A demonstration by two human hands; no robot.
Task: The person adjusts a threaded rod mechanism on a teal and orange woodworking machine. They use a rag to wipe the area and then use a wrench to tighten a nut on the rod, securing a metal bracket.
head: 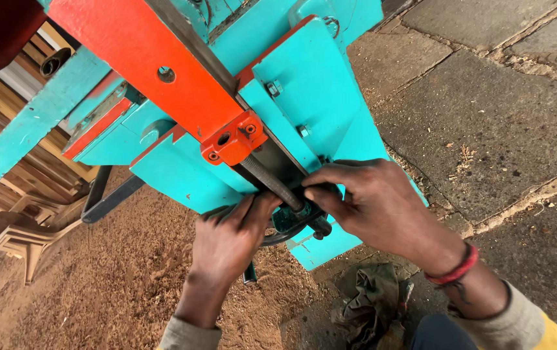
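A turquoise and orange metal machine (304, 91) fills the upper half of the head view. A dark threaded rod (272, 183) runs down from an orange bracket (234, 137) to a dark handwheel (291, 223) at the machine's lower edge. My left hand (230, 240) grips the handwheel's left rim from below. My right hand (372, 204) closes its fingers on the wheel's hub where the rod ends. A red band sits on my right wrist.
Sawdust (97, 285) covers the ground at lower left. Stone paving (498, 116) lies to the right. A crumpled dark cloth (369, 304) lies below my hands. A plastic chair (12, 236) and stacked timber (6, 162) stand at the left.
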